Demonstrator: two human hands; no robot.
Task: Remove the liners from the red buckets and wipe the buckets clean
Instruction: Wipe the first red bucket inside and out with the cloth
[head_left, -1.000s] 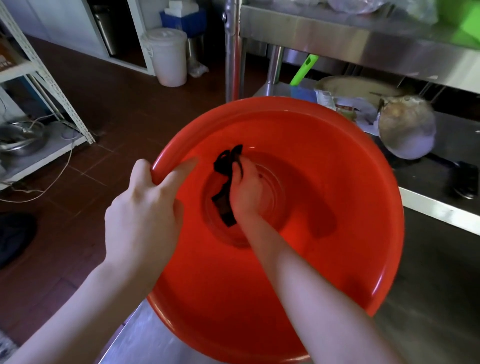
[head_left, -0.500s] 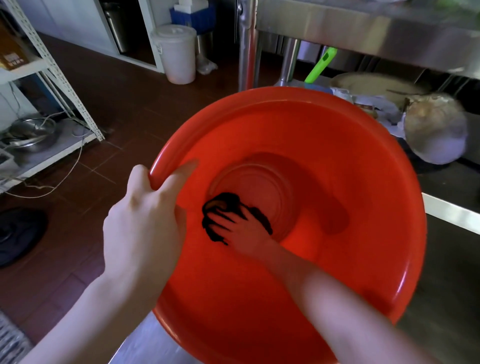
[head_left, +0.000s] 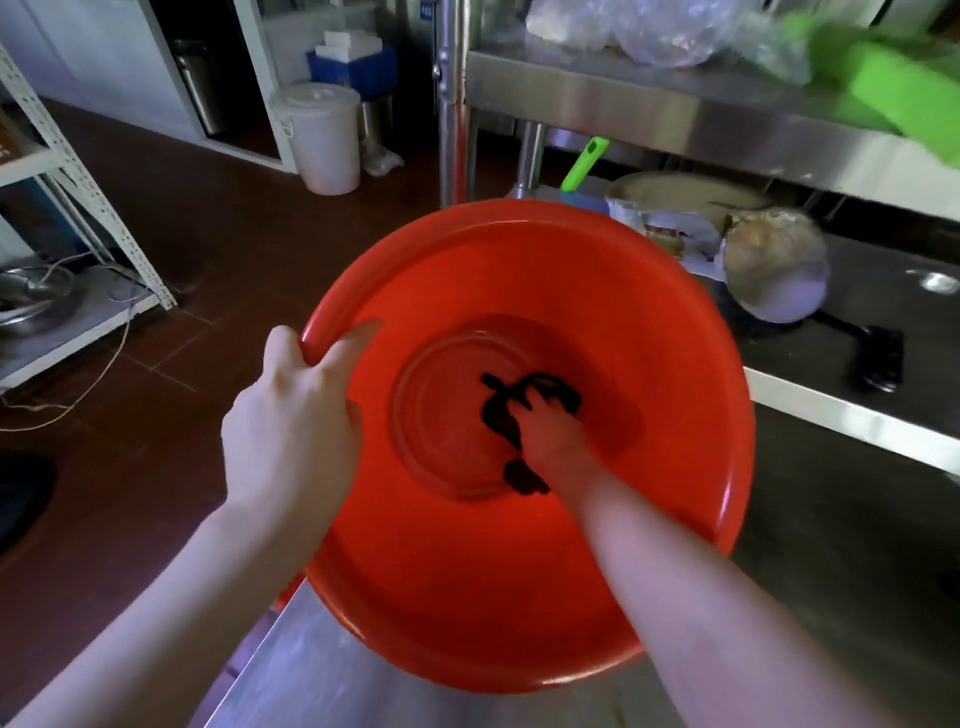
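Observation:
A large red bucket (head_left: 649, 322) fills the middle of the view, tilted toward me over the steel table's left edge. My left hand (head_left: 291, 431) grips its left rim, thumb over the lip and fingers outside. Deep inside, my right hand (head_left: 550, 436) presses a dark cloth (head_left: 498, 415) against the bucket's round bottom, right of centre. No liner shows inside the bucket.
The steel table (head_left: 322, 670) carries the bucket; a pan (head_left: 774, 270) and clutter lie behind it under a steel shelf (head_left: 649, 104). A white lidded bin (head_left: 322, 140) stands on the brown floor. A white rack (head_left: 78, 208) is at the left.
My right hand has swept the cloth from the bucket's lower left wall across to the right part of the bottom. My left hand stays on the rim.

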